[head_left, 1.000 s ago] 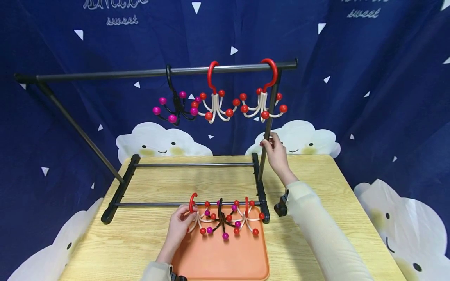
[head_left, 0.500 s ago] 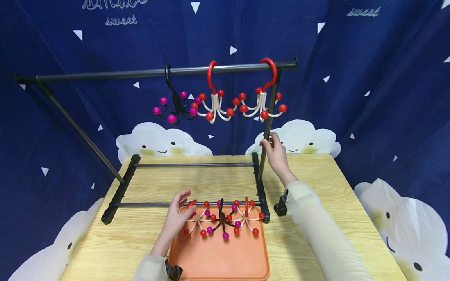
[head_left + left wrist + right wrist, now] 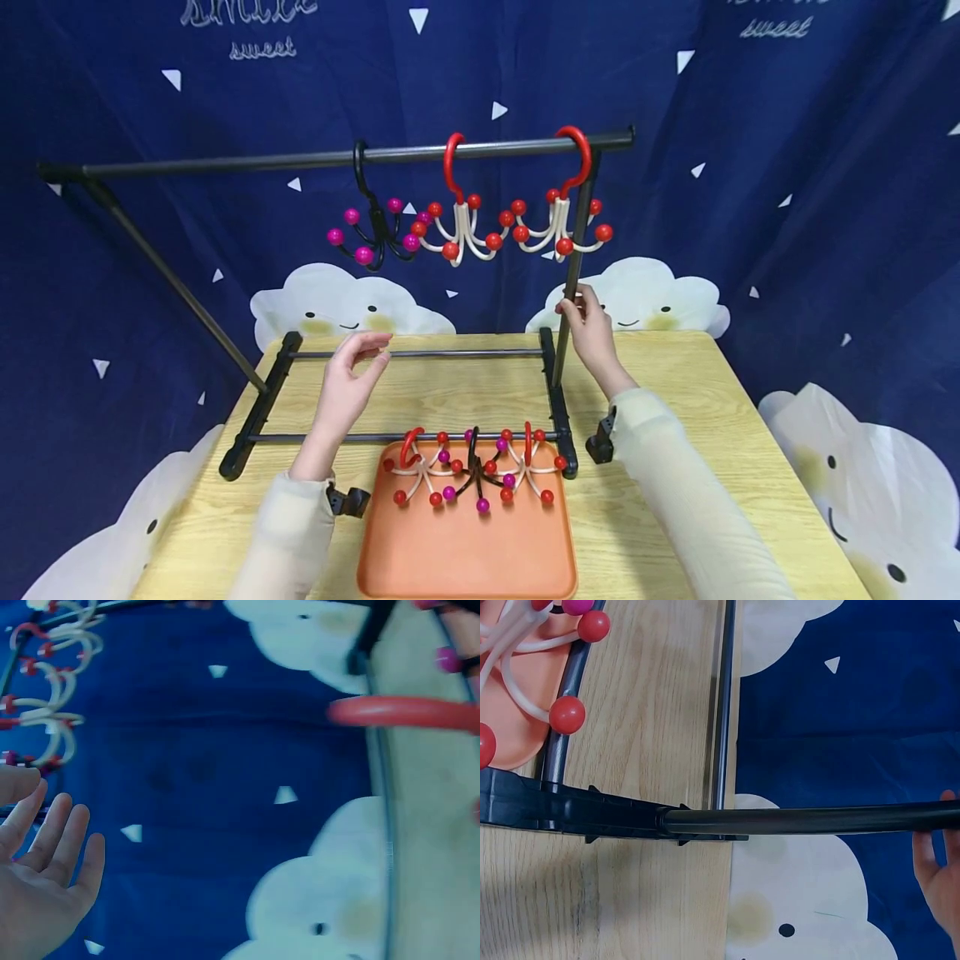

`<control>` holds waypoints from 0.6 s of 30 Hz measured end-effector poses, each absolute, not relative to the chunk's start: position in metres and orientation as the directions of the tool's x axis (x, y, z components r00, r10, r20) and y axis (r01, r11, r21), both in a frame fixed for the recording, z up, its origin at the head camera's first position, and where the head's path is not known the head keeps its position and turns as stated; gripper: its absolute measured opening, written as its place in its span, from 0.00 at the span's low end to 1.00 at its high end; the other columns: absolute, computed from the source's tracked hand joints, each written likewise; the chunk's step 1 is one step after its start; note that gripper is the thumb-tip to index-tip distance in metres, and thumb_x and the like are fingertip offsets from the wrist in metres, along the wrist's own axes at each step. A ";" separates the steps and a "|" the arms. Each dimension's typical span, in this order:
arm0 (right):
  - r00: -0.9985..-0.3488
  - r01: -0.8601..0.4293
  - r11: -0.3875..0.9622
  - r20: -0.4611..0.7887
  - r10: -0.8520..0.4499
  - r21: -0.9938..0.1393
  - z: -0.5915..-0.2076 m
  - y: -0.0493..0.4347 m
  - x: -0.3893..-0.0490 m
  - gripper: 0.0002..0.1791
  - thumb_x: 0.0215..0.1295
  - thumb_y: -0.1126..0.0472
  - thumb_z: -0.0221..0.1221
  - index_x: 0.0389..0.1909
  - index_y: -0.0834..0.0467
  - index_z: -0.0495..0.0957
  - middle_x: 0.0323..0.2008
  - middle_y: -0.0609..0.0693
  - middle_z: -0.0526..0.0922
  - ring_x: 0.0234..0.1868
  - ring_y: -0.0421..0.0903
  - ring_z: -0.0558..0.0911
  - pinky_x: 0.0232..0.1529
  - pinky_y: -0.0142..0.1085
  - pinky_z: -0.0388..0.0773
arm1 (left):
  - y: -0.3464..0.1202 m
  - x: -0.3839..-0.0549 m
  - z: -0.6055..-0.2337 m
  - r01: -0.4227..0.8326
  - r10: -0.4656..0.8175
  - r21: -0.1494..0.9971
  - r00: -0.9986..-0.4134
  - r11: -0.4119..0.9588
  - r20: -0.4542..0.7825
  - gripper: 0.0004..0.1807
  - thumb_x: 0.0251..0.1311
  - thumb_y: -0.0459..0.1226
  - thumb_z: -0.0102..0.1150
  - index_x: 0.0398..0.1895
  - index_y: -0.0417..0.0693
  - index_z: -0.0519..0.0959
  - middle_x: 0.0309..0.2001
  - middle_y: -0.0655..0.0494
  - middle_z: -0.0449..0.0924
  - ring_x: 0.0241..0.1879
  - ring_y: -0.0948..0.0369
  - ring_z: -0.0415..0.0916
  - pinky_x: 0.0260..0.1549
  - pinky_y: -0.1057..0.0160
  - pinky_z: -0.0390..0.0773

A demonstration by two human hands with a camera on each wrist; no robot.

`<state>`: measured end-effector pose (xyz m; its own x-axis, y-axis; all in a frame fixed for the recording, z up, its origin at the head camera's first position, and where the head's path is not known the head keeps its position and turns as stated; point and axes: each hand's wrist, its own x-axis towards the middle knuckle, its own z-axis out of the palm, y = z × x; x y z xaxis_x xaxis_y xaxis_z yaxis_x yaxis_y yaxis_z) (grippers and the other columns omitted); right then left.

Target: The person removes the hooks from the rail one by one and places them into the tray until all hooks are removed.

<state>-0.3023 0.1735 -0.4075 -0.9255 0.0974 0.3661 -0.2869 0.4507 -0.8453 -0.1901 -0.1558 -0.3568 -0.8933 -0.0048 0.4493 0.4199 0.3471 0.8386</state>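
Observation:
My right hand (image 3: 591,329) grips the right upright post (image 3: 573,267) of a black garment rack, fingers round it. Raised over the rack's base, my left hand (image 3: 350,385) holds nothing, its fingers relaxed and apart from the thumb. From the top bar (image 3: 285,161) hang a black multi-arm hook hanger (image 3: 378,225) with magenta balls and two white ones with red balls, the middle hanger (image 3: 461,221) and the right hanger (image 3: 558,221). On the orange tray (image 3: 465,550) sit a white left hanger (image 3: 422,468), a black hanger (image 3: 476,467) and a white right hanger (image 3: 527,462).
The rack's black feet, left foot (image 3: 262,408) and right foot (image 3: 558,408), stand on the wooden table (image 3: 637,467), joined by two low crossbars. The tray's back edge lies by the front crossbar (image 3: 322,437). A blue curtain (image 3: 480,75) with clouds hangs behind.
My left hand has let go of the left white hanger on the tray, and moved up and left away from it. The right hand keeps its grip on the post.

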 end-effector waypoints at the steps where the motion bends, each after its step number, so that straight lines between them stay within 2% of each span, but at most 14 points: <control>1: -0.926 -0.286 0.450 0.364 0.095 -0.846 -0.408 0.173 -0.303 0.18 0.66 0.49 0.48 0.50 0.55 0.67 0.37 0.55 0.81 0.42 0.53 0.81 0.45 0.40 0.72 | -0.155 -0.190 -0.348 0.433 -0.012 0.831 -0.885 0.350 0.466 0.12 0.58 0.27 0.52 0.45 0.31 0.74 0.44 0.39 0.75 0.42 0.66 0.71 0.49 0.60 0.71; 6: -0.926 -0.292 0.452 0.368 0.088 -0.843 -0.409 0.172 -0.303 0.16 0.67 0.51 0.48 0.50 0.55 0.67 0.37 0.55 0.80 0.43 0.53 0.80 0.45 0.42 0.73 | -0.156 -0.197 -0.310 0.505 -0.051 0.772 -0.824 0.386 0.565 0.10 0.59 0.27 0.52 0.43 0.31 0.76 0.42 0.40 0.76 0.41 0.66 0.72 0.44 0.72 0.70; 12: -0.928 -0.290 0.451 0.364 0.084 -0.844 -0.410 0.172 -0.302 0.19 0.66 0.47 0.47 0.50 0.55 0.67 0.37 0.56 0.80 0.44 0.55 0.80 0.45 0.42 0.73 | -0.165 -0.224 -0.285 0.562 -0.138 0.703 -0.730 0.436 0.669 0.10 0.58 0.28 0.53 0.42 0.35 0.77 0.42 0.44 0.77 0.41 0.68 0.72 0.46 0.72 0.69; 18: -0.922 -0.294 0.453 0.374 0.097 -0.842 -0.408 0.172 -0.302 0.18 0.66 0.49 0.49 0.50 0.56 0.68 0.37 0.56 0.81 0.41 0.52 0.81 0.44 0.41 0.73 | -0.162 -0.243 -0.256 0.532 -0.221 0.748 -0.736 0.396 0.640 0.12 0.56 0.31 0.56 0.45 0.38 0.76 0.44 0.47 0.78 0.43 0.67 0.74 0.46 0.71 0.72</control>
